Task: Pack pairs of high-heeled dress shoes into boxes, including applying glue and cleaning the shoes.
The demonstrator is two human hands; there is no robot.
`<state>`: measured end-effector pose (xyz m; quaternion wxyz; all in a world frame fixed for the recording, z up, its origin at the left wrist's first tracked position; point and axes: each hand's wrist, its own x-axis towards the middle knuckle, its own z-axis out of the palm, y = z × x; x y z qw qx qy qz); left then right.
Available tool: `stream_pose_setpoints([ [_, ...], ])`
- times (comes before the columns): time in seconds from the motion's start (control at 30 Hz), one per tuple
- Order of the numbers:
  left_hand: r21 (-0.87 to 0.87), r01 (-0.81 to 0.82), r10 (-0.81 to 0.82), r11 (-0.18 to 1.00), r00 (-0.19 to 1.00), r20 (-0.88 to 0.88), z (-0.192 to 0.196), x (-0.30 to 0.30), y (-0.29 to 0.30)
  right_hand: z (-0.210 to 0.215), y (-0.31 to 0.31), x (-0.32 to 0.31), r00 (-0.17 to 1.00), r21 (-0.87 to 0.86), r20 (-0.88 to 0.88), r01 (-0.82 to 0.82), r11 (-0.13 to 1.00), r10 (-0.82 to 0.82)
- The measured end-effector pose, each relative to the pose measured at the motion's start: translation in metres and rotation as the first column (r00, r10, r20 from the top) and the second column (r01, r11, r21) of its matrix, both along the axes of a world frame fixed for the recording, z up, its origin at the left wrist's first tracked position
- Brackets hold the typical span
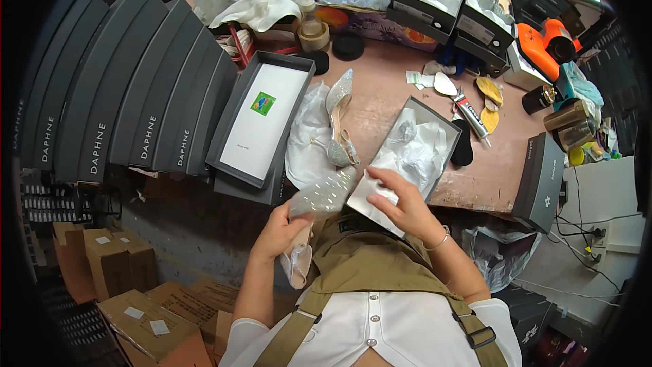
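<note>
While we pack: here's how it sits
Left hand (280,231): fingers wrapped round the glittery silver high-heeled shoe (319,197), at the pink table (380,98) edge.
Right hand (401,204): fingers spread flat on white tissue paper (370,194) by the open grey shoebox (424,143).
Tip: we'd keep the tissue smooth, probably.

Left hand (277,232) grips glittery heel (318,197); right hand (406,205) on tissue paper (370,194) by open shoebox (435,117).

Bright even overhead light, soft shadows; fisheye bending, dark vignette at rim.

Bare tabletop (380,105) likely passable between heel (338,117), open box (415,153).
</note>
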<state>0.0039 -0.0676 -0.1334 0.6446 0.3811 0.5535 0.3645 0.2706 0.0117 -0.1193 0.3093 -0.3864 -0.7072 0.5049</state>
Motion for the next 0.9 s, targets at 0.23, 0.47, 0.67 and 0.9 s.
stream_pose_setpoints([
  [0.23, -0.13, -0.325, 0.349, 0.937, 0.834, 0.428, -0.007, 0.006, 0.0, -0.023, 0.068, -0.08, 0.742, 0.245, 0.67, -0.208, 0.947, -0.011],
  [0.47, -0.168, -0.346, 0.375, 0.923, 0.714, 0.591, -0.019, 0.006, 0.013, -0.063, 0.092, -0.082, 0.907, 0.509, 0.412, -0.149, 0.848, -0.088],
  [0.67, -0.147, -0.38, 0.315, 0.913, 0.431, 0.846, -0.004, 0.032, 0.052, 0.065, 0.006, -0.027, 0.826, 0.623, 0.56, -0.373, 0.688, -0.059],
  [0.9, -0.118, -0.186, 0.173, 0.975, 0.314, 0.934, -0.029, 0.087, 0.035, 0.033, -0.033, 0.017, 0.831, -0.353, -0.433, 0.201, 0.914, -0.35],
])
